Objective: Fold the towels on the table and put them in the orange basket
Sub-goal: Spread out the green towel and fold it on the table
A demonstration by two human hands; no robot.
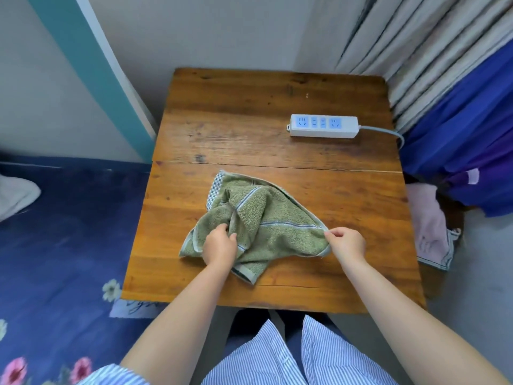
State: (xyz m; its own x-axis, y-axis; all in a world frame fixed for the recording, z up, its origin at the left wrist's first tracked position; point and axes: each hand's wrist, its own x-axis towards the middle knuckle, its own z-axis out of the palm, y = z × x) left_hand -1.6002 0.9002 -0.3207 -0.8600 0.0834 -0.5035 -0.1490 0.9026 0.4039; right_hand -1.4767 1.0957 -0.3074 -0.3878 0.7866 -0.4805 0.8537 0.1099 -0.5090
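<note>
A crumpled green towel (266, 218) with pale blue stripes and a checked border lies on the near half of the wooden table (277, 101). My left hand (219, 244) sits on the towel's left side, its fingers curled into a fold of the cloth. At the towel's right corner, my right hand (347, 243) pinches the edge between thumb and fingers. No orange basket appears in the head view.
A white power strip (323, 126) with blue sockets lies on the table's far right, its cable running off the right edge. A pink cloth (429, 226) hangs to the right of the table. A blue floral bedspread (63, 232) lies left; curtains hang at the back right.
</note>
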